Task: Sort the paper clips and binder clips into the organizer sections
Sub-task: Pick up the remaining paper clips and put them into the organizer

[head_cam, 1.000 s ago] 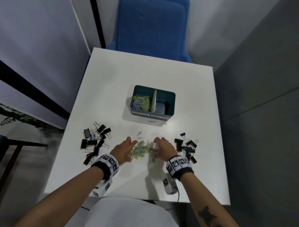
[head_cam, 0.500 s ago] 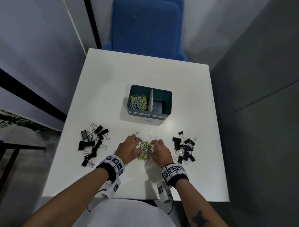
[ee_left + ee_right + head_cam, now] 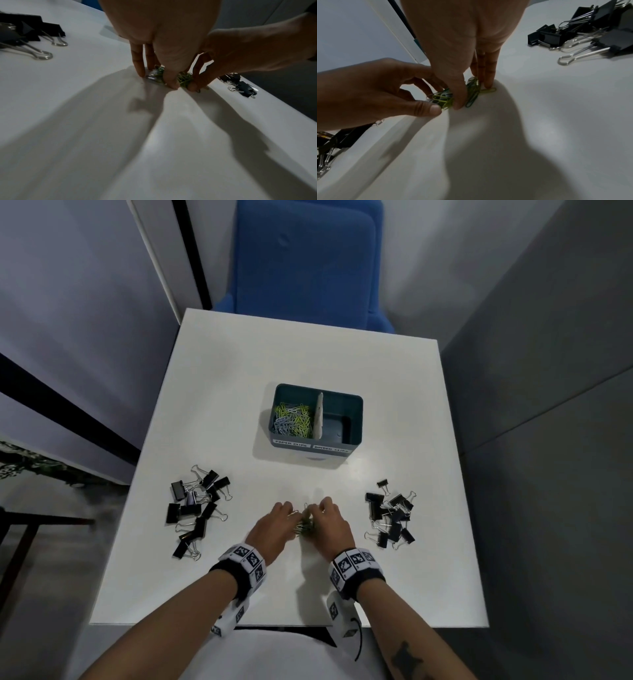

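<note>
Two bare hands meet over a small heap of wire paper clips (image 3: 304,524) near the front of a smooth white table (image 3: 239,405). The left hand (image 3: 274,530) and the right hand (image 3: 331,525) stand fingertips down, their fingers narrowed and pinching the heap from either side. In the right wrist view the clips between the thumbs show as thin bent loops coated lime green, dark green and pale blue, with one yellow-green clip (image 3: 488,90) lying flat just beside the right fingertips (image 3: 488,84). In the left wrist view the same bundle (image 3: 184,79) is squeezed against the tabletop between both sets of digits.

Beyond the fingertips stands a teal, round-cornered organizer (image 3: 356,419), split by a pale upright divider (image 3: 320,416). Its left section, labelled for paper clips, holds a tangle of green and pale clips (image 3: 293,419); the right section shows only its flat floor.

Outward of the left hand lies a scatter of black binder clips (image 3: 197,510) with shiny steel wire handles. A second scatter (image 3: 390,517) of the same folded black clips lies outward of the right hand. Both wrists wear black bands with white checker-marked blocks (image 3: 352,565).
</note>
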The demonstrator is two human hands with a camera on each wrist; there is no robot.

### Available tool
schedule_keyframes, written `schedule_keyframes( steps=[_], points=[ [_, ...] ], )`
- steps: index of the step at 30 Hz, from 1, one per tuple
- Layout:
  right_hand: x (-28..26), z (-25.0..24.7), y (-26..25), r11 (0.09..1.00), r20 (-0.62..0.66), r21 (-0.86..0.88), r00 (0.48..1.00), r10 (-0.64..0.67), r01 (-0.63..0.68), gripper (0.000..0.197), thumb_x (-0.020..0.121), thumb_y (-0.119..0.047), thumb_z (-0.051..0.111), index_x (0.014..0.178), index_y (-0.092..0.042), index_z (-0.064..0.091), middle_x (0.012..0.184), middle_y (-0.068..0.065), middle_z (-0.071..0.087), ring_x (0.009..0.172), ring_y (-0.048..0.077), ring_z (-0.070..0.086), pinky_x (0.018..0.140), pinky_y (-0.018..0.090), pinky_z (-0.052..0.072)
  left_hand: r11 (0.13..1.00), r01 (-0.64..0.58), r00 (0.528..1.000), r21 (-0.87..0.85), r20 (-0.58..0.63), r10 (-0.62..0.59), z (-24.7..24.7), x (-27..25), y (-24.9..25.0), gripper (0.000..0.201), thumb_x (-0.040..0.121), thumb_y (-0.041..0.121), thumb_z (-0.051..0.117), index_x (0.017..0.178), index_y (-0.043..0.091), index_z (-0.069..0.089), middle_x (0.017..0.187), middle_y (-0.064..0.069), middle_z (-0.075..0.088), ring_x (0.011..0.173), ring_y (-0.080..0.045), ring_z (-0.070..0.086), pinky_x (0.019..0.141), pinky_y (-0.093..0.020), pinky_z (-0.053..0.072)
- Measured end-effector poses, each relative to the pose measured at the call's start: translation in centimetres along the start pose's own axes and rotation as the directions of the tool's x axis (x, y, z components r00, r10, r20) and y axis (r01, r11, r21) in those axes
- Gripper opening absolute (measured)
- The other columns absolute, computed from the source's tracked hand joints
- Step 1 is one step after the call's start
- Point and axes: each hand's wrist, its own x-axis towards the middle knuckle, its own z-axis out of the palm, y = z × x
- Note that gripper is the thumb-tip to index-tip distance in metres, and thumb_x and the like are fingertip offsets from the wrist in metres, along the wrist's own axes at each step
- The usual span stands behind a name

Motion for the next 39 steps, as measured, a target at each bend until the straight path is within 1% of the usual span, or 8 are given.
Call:
schedule_keyframes(
  steps=[3,9,13,25,31,33,36,39],
  points=[
    [0.4,0.1,-0.3,1.000,-0.010,0.004,1.000,-0.008,0.008,0.026,0.082,-0.013,0.067,0.106,-0.011,0.057,0.109,0.011,0.049,0.091,0.030,0.055,0.059,0.038,0.048,0.997,0.057,0.998,-0.053,0.011,-0.057,0.0,-0.3,-0.7,0.038,0.071,0.002,0.074,0.094,0.019,0.050,0.088,-0.002,0.046,0.069,-0.023,0.052,0.043,-0.031,0.040],
    [1.1,-0.7,-0.5,0.998,-0.008,0.063,1.000,0.019,-0.018,0.011,0.083,-0.007,0.060,0.093,-0.009,0.065,0.097,0.010,0.056,0.076,0.035,0.060,0.065,0.041,0.051,0.921,0.227,0.974,-0.317,0.069,-0.216,-2.0,-0.4,-1.2,0.005,0.088,0.013,0.060,0.093,0.014,0.061,0.090,-0.005,0.054,0.080,-0.026,0.056,0.071,-0.038,0.046],
    [1.2,-1.7,-0.2,0.996,0.014,0.084,1.000,0.019,-0.020,0.015,0.080,-0.005,0.061,0.090,-0.010,0.070,0.090,0.011,0.065,0.084,0.033,0.060,0.070,0.035,0.047,0.864,0.297,0.950,-0.408,0.031,-0.312,-2.4,-0.8,-1.9,0.008,0.088,0.013,0.061,0.093,0.017,0.066,0.086,-0.001,0.060,0.079,-0.023,0.058,0.071,-0.035,0.047],
    [0.6,-4.0,2.2,0.956,-0.055,0.267,0.988,0.145,-0.125,0.012,0.078,-0.011,0.068,0.083,-0.017,0.078,0.078,0.005,0.075,0.072,0.018,0.065,0.065,0.017,0.040,0.837,0.066,0.947,-0.543,-0.231,-0.225,-11.9,1.6,-1.3,0.007,0.086,0.010,0.068,0.092,0.014,0.070,0.084,0.003,0.068,0.077,-0.010,0.062,0.070,-0.025,0.051],
    [1.3,-7.7,1.1,0.954,-0.109,0.299,0.992,0.063,-0.027,0.007,0.080,-0.008,0.072,0.078,-0.011,0.077,0.071,0.005,0.073,0.065,0.016,0.064,0.067,0.025,0.052,0.837,-0.001,0.885,-0.547,-0.391,-0.254,-19.0,5.9,-0.8,0.016,0.085,0.009,0.069,0.100,0.014,0.071,0.091,0.006,0.069,0.082,-0.006,0.063,0.074,-0.013,0.048],
    [2.0,-9.3,0.4,0.952,-0.145,0.305,0.988,0.055,-0.008,0.003,0.080,-0.013,0.075,0.079,-0.013,0.077,0.071,0.004,0.073,0.065,0.018,0.064,0.069,0.028,0.054,0.846,-0.007,0.870,-0.533,-0.420,-0.257,-20.5,8.0,-1.0,0.013,0.084,0.009,0.069,0.096,0.014,0.072,0.088,0.003,0.071,0.081,-0.011,0.065,0.075,-0.020,0.050],
    [3.4,-12.2,-1.2,0.949,-0.216,0.313,0.976,0.028,0.042,0.003,0.081,-0.015,0.076,0.082,-0.013,0.078,0.073,0.004,0.073,0.064,0.018,0.063,0.070,0.027,0.054,0.848,0.029,0.871,-0.530,-0.402,-0.281,-21.2,10.7,-1.6,0.012,0.082,0.010,0.071,0.094,0.014,0.072,0.084,-0.002,0.072,0.080,-0.016,0.066,0.079,-0.032,0.054],
    [5.3,-15.1,-3.2,0.958,-0.288,0.262,0.957,-0.038,0.117,0.005,0.081,-0.012,0.075,0.085,-0.012,0.078,0.076,0.004,0.074,0.068,0.017,0.064,0.068,0.025,0.051,0.831,0.111,0.917,-0.545,-0.265,-0.297,-20.6,11.8,-2.3,0.030,0.082,0.006,0.071,0.111,0.012,0.069,0.102,-0.008,0.070,0.089,-0.020,0.065,0.086,-0.029,0.051]
  ],
)
